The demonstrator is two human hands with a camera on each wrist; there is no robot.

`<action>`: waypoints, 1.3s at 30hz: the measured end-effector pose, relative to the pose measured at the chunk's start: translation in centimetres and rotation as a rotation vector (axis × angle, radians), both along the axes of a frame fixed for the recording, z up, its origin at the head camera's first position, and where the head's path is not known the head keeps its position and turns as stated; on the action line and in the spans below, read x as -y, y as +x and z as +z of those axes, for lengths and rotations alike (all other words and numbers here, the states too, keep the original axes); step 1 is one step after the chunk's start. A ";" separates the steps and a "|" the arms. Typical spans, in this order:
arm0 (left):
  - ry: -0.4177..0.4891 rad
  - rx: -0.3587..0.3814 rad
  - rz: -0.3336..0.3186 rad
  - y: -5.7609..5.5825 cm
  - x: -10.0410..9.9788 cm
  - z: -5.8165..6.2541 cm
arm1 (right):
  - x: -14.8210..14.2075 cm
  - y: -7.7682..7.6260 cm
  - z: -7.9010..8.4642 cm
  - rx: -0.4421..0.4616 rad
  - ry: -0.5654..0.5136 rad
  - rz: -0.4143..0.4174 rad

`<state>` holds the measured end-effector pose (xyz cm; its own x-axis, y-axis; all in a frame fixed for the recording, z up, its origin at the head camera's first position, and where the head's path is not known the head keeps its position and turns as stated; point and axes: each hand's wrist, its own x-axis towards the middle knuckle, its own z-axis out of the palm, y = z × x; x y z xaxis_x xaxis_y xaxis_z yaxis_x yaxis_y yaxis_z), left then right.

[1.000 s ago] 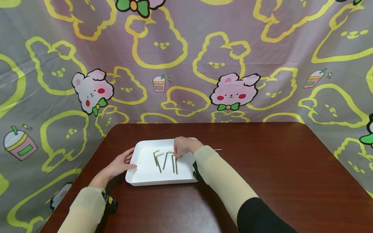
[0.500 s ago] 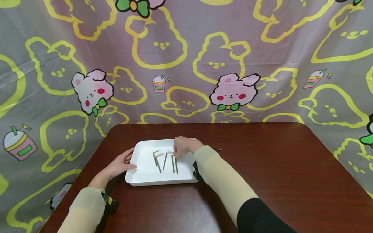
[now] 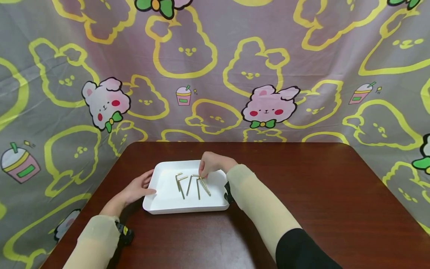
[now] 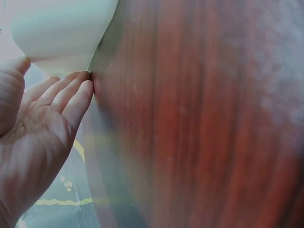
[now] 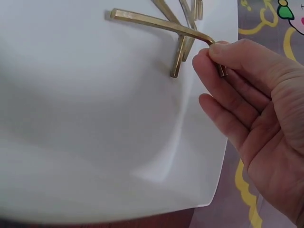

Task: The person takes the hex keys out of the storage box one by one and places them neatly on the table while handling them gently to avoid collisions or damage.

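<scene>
In the head view a shallow white tray [image 3: 158, 204] sits on the table with several brass-coloured hex keys [image 3: 188, 185] lying in it. My right hand [image 3: 212, 163] is over the tray's right half, pinching one L-shaped hex key [image 5: 156, 21] by its short arm between thumb and forefinger in the right wrist view. That key's long arm slants toward the tray's front right and crosses over other keys. My left hand [image 3: 135, 190] holds the tray's left side, thumb over the rim and fingers along the outer wall, as the left wrist view also shows.
The dark brown wooden table [image 3: 302, 201] extends to the right of the tray and in front of it. A patterned curtain [image 3: 215, 67] hangs behind the table and along both sides.
The hex key in my right hand has swung so that its lower end points further right. My right hand has risen slightly and shifted a little right. The left hand keeps its place on the tray.
</scene>
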<state>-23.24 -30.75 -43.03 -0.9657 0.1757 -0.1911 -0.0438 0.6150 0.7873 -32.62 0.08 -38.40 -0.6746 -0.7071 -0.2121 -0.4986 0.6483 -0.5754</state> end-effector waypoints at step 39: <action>0.000 0.010 -0.008 0.0 0.0 0.1 | -3.0 0.3 3.5 0.045 -0.150 -0.091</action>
